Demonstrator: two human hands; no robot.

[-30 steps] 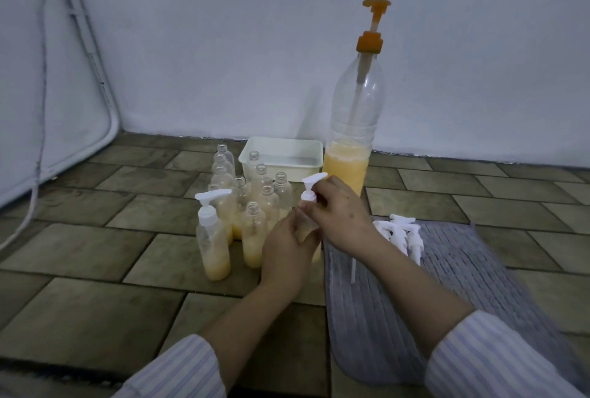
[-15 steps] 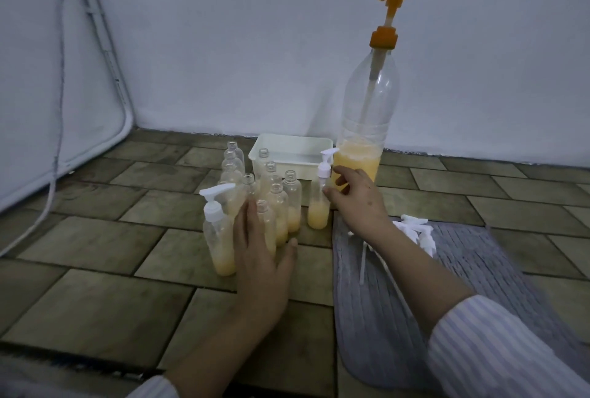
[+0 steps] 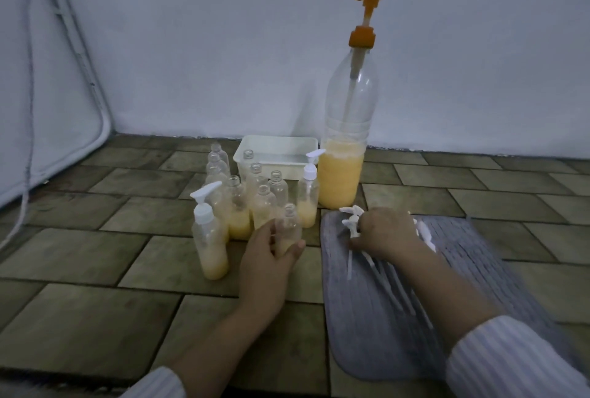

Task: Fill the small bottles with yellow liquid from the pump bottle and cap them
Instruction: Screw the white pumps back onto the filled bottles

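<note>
From the head view I see my left hand (image 3: 267,262) gripping an uncapped small bottle (image 3: 288,231) on the floor, near the pump bottle (image 3: 346,155). My right hand (image 3: 384,233) pinches white pump caps (image 3: 351,222) on the grey mat (image 3: 383,334).

One pump bottle (image 3: 346,129), one white tub (image 3: 277,155). Two capped small bottles (image 3: 210,238), roughly nine uncapped (image 3: 289,231). Loose caps (image 3: 351,222) blur together, uncountable.
</note>
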